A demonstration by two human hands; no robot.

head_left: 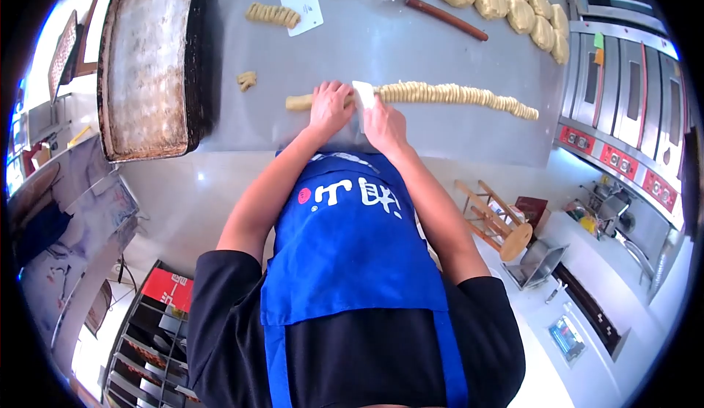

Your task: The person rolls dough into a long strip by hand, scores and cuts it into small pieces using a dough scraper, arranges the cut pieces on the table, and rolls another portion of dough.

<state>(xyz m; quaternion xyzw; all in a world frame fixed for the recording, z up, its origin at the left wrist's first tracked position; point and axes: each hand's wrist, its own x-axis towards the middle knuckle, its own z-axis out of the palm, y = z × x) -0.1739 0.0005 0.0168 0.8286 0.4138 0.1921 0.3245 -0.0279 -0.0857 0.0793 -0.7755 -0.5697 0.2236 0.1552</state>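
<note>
Evidently keeping dough (299,103) steady
Left hand (331,109) is curling over it; right hand (385,125) is gripping a scraper (364,94), slices (455,94) lying rightward.

Blue apron (345,261): ® mark (314,208), white characters (379,195).

Left hand (332,107) palm-down beside pinched right hand (385,124)
</note>
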